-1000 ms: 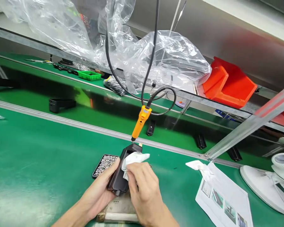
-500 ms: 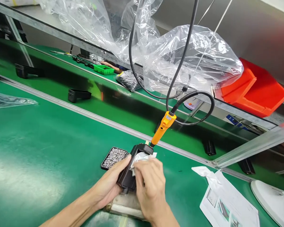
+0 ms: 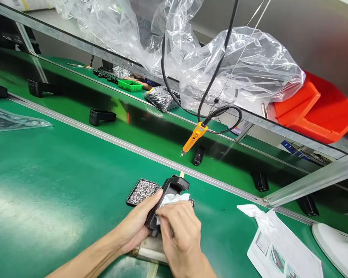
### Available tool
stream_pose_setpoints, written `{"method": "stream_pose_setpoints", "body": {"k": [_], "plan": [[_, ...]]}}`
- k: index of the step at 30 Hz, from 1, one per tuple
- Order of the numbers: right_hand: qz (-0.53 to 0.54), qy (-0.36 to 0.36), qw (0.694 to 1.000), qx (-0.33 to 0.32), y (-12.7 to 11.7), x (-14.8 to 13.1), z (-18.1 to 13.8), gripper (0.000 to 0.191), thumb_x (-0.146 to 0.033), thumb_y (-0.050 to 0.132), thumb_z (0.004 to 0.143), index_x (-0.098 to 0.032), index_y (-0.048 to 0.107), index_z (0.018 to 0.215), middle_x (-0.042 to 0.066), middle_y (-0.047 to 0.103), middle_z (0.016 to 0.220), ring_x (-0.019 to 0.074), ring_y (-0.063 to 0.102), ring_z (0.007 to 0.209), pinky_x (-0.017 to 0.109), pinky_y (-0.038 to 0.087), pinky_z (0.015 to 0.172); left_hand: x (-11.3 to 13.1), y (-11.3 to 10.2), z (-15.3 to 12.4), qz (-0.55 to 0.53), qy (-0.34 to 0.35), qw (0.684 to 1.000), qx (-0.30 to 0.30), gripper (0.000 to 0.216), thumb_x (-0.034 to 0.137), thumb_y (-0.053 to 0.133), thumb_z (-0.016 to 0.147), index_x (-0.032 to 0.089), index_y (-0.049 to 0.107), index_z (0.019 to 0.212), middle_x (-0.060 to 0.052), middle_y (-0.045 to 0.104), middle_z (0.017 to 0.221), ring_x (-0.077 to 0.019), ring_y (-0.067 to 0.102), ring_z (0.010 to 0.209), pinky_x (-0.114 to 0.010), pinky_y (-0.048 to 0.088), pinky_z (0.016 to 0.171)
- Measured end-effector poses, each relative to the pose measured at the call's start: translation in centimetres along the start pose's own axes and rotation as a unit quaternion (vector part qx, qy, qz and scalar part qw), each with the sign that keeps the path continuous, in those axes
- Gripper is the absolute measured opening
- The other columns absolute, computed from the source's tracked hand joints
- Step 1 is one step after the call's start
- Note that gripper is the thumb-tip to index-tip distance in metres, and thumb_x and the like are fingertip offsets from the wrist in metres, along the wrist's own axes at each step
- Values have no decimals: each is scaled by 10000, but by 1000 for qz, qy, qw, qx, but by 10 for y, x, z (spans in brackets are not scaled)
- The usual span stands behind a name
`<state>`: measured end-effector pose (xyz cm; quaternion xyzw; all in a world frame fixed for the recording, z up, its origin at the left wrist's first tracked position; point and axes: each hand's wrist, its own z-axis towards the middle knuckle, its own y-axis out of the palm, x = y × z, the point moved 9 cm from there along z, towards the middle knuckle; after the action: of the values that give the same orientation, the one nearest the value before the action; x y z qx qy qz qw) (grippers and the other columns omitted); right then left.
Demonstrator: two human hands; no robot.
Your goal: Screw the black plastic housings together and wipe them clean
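My left hand grips a long black plastic housing by its left side, thumb along the edge. Pinched in my right hand is a crumpled white cloth, pressed against the inner face of the housing. The fingertips of my right hand are partly hidden behind the cloth and knuckles. Under the housing lies a worn, pale block. To the left of the housing sits a black tray of small metal screws. An orange electric screwdriver hangs above and beyond the housing, touching nothing.
Several black housings stand along the back of the green bench. Plastic bags and a red bin occupy the shelf above. At right lie a printed sheet and a white rounded object. A person's arm shows behind the partition.
The hanging screwdriver has swung up and away from the housing. My right hand has slid the cloth down along the housing, towards me. The view has shifted slightly.
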<state>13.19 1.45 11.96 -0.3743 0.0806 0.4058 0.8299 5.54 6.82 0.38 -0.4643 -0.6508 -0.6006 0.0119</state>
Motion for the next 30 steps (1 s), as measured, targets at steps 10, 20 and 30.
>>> {"method": "stream_pose_setpoints", "body": {"k": [10,20,30], "plan": [[1,57,998,39,-16,14,4,192,-81,640,960,-214,681,1092,23,746,1033,165,682,971,338,489,933,0,-3,1,8,2,1000,12,354,422,741,959,164,745,1201,-87,734,1135,-151,664,858,-241,567,765],[-87,8,996,17,-2,5,-2,273,-15,588,963,-207,662,1143,33,727,991,172,638,895,359,439,863,0,-7,4,-11,16,1000,10,325,369,798,916,172,765,1173,-90,738,1169,-192,683,996,-238,573,837],[268,357,894,24,-57,82,-18,289,-386,798,851,-220,702,1068,47,755,979,163,725,856,216,571,717,-6,-3,4,48,-33,998,-15,541,582,695,943,106,707,1198,-181,747,1053,-236,699,843,-312,569,735]]}}
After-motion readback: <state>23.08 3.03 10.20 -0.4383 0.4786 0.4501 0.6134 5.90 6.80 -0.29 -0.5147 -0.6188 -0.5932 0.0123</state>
